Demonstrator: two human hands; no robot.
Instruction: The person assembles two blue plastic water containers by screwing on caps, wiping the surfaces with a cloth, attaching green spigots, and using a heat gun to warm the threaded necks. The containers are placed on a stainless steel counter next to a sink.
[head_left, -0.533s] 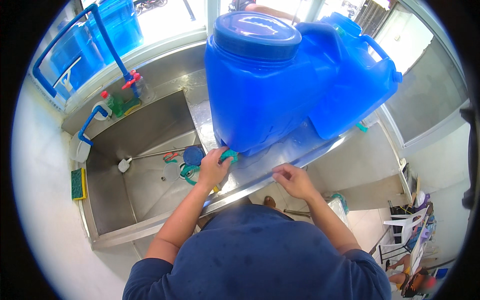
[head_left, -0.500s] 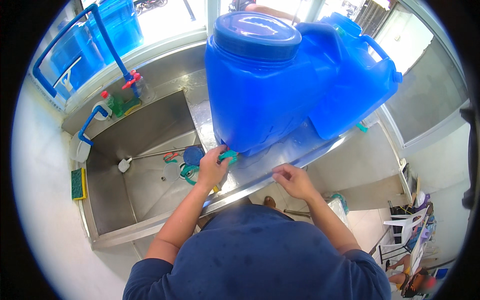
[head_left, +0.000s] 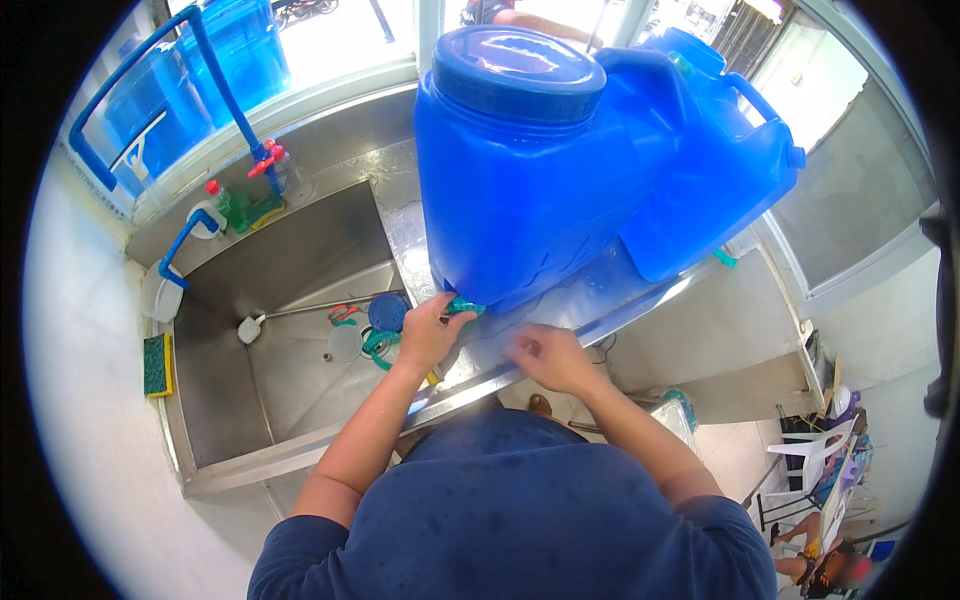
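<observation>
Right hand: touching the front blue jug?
Apart. In the head view, a bare strip of steel counter shows between the right hand and the base of the front blue jug.

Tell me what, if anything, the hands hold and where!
The left hand pinches a small green piece by its left end, between thumb and fingers. Nothing shows in the blurred right hand.

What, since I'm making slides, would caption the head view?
Left hand holding a green item beside a blue container, right hand nearby.
</observation>
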